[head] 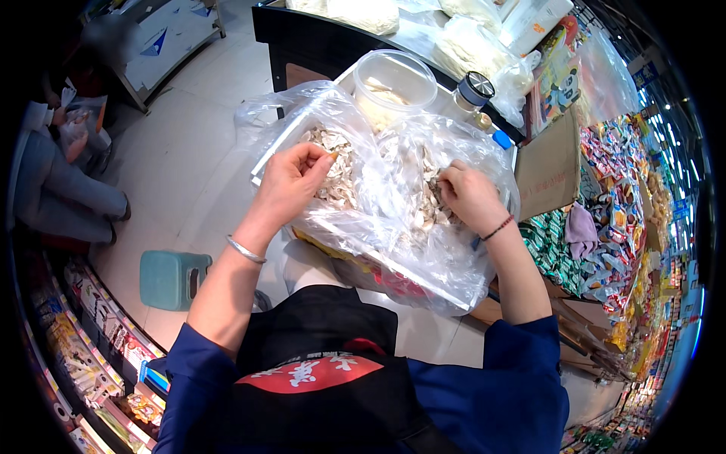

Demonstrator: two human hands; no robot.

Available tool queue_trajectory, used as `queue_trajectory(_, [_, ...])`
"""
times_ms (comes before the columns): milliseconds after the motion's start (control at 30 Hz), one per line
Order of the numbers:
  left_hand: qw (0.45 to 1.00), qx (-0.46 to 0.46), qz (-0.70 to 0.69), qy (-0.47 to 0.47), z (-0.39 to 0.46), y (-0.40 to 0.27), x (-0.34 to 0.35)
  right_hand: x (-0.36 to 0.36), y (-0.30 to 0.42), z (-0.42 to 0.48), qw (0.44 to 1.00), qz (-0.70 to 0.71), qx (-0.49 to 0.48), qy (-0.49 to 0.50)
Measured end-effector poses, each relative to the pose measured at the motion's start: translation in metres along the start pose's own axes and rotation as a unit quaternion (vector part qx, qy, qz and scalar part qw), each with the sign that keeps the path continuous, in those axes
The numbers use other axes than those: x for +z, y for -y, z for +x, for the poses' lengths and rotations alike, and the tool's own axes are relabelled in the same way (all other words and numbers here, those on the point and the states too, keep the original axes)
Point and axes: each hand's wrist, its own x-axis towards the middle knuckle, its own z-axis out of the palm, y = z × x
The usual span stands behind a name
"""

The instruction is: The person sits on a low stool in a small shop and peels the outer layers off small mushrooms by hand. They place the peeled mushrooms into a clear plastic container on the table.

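Note:
Two heaps of pale, greyish dried slices lie in clear plastic bags spread over a white-rimmed box before me. Above the left heap, my left hand pinches a small brownish piece between thumb and forefinger. My right hand is lowered to the right heap, fingertips among the slices; whether it grips one is hidden. Behind the heaps stands a round clear plastic tub partly filled with pale pieces. Crumpled clear plastic film covers the box's near side.
Right of the tub are a dark-lidded bottle and a blue cap. A black-edged counter holds bagged goods. An open cardboard flap borders wrapped snacks. A teal plastic stool stands left; another person is farther left.

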Motion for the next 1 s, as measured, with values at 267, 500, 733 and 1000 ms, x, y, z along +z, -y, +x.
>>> queue_trajectory(267, [1.0,-0.003,-0.009,0.0,0.001,0.003,-0.001,-0.012,-0.008,-0.004,0.985,0.135,-0.053,-0.095])
queue_trajectory(500, [0.996,-0.005,-0.058,0.064,-0.001,0.001,-0.009,-0.04,0.061,0.026,0.709,0.703,0.048,-0.023])
queue_trajectory(733, [0.983,-0.011,-0.166,0.078,-0.003,-0.001,-0.016,0.006,0.113,0.078,0.657,0.745,0.083,0.079])
queue_trajectory(1000, [0.986,-0.035,-0.161,0.019,0.003,0.008,-0.013,0.021,0.126,0.069,0.87,0.454,-0.135,-0.137])
